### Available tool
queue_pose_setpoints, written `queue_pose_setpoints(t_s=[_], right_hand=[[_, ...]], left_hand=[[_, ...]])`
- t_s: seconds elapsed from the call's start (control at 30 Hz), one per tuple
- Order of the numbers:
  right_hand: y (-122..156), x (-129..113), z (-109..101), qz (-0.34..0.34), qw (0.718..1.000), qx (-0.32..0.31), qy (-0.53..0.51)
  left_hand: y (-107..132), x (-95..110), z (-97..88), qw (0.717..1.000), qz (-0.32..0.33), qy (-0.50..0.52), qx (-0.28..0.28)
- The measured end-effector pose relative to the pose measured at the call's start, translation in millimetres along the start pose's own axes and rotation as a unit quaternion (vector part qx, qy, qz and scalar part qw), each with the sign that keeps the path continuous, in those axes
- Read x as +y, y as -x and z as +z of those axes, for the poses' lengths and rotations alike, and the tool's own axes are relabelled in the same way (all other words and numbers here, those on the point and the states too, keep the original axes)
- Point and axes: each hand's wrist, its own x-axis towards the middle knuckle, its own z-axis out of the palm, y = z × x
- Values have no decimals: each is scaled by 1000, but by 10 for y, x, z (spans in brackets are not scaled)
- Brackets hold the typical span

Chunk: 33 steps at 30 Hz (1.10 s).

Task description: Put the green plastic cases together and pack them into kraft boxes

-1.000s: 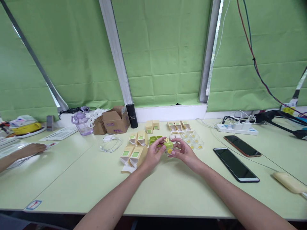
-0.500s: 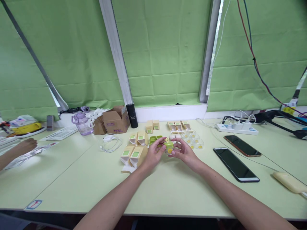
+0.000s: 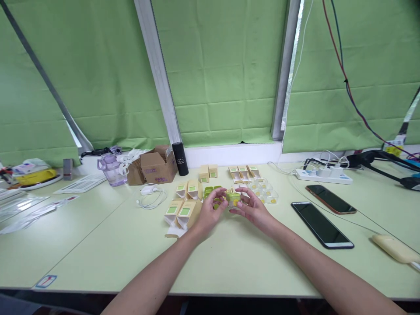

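Observation:
Between my two hands is a small clear container with a green lid [image 3: 234, 199], a yellow round mark on its side and a pale yellow loop on top. My left hand [image 3: 210, 213] is curled at its left side, thumb and fingertips against it. From the right, my right hand [image 3: 254, 208] grips it with thumb and fingers. Part of the container is hidden by the fingers. Just behind my left fingers lie green lids [image 3: 208, 191]. Several clear cups with yellow marks [image 3: 271, 196] stand grouped beyond my right hand.
Small cardboard boxes with green labels [image 3: 190, 210] stand left of my hands, with more boxes [image 3: 243, 173] behind. Farther out are a brown carton [image 3: 159, 167], a black bottle [image 3: 180, 159], a purple jug [image 3: 113, 170], a white cable [image 3: 152, 195], phones [image 3: 322, 225] and a power strip [image 3: 323, 176].
The container has turned slightly and shifted a little to the right, its yellow mark now farther right. Another person's hand at the far left has left the view.

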Motion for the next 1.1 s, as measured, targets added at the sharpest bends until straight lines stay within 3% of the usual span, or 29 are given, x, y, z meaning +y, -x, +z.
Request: queue_pose_setpoints(t_s=[0.17,0.6,0.9,1.1], right_hand=[[8,-27,29,2,1000,-7,-26],[6,-75,23,-2,999,-24,-42],[7,-90,-5,52,991,-38,-113],[-10,-76,-44,72,990,-10,-120]], left_hand=[[43,42,-2,999,1,-42,-15],[40,70,42,995,5,-102,18],[46,78,55,996,24,-76,26],[62,75,64,997,10,-74,15]])
